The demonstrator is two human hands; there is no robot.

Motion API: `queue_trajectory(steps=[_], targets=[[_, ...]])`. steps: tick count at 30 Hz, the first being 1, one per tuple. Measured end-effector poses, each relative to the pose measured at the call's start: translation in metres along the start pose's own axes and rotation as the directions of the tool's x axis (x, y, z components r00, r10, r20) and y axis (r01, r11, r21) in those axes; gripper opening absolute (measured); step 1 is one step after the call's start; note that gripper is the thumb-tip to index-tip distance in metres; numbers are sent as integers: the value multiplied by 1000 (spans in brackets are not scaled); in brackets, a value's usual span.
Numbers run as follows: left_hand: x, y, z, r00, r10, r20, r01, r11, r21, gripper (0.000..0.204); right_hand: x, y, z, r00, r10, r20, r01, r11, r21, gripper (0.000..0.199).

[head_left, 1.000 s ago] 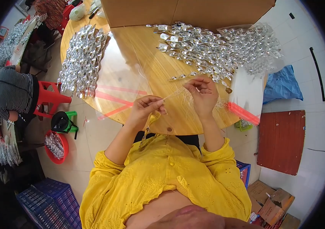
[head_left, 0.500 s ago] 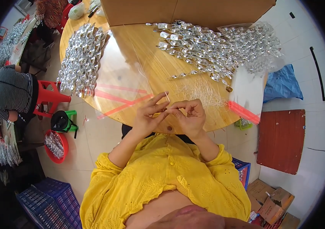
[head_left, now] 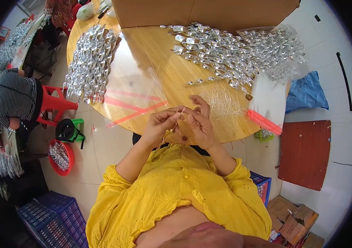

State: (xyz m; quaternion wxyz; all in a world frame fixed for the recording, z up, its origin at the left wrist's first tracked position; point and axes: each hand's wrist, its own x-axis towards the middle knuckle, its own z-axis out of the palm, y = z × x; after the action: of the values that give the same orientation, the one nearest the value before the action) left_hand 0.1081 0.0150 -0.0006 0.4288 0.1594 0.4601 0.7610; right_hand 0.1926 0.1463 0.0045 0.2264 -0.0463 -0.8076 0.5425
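Note:
My left hand (head_left: 162, 126) and my right hand (head_left: 200, 127) meet at the near edge of the round wooden table (head_left: 155, 53). Fingertips of both pinch a thin white string (head_left: 183, 109), of which only a short bit shows. On the right hand the outer fingers are raised away from the pinch. Just beyond it lies a loose tangle of similar white strings (head_left: 221, 101). Twisted silver spiral strips (head_left: 215, 51) are laid in rows at the far right, and a second bunch of silver spirals (head_left: 91, 62) covers the left side.
A cardboard box (head_left: 205, 14) stands along the far edge. Transparent sheeting with red tape strips (head_left: 132, 108) lies on the left. Another red strip (head_left: 265, 122) is at the right edge. A person in a striped top (head_left: 16, 97) sits left, near a red basin (head_left: 61, 157) and blue crates (head_left: 54, 217).
My hands have come closer together, their fingertips now meeting round the string. The left fingers have curled in, and the right hand's outer fingers have lifted.

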Motion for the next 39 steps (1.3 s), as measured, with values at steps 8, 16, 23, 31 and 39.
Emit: queue_trajectory(steps=[8,16,23,31,39], targets=[[-4,13,-5,976,-196,97,182,974,135,21,9,-1,-10,943,-260,208,325,850,-414,21],[-4,2,-21,896,-369,248,402,910,-97,22,18,-2,-19,880,-338,334,448,826,-342,16],[-6,9,-7,979,-121,165,112,992,65,19,0,0,-6,938,-337,79,334,825,-455,23],[-7,18,-10,941,-244,235,222,968,115,17,7,-13,-17,899,-342,273,437,741,-510,23],[-8,16,-11,944,-272,185,254,960,113,17,9,-11,-13,928,-283,242,361,843,-399,7]])
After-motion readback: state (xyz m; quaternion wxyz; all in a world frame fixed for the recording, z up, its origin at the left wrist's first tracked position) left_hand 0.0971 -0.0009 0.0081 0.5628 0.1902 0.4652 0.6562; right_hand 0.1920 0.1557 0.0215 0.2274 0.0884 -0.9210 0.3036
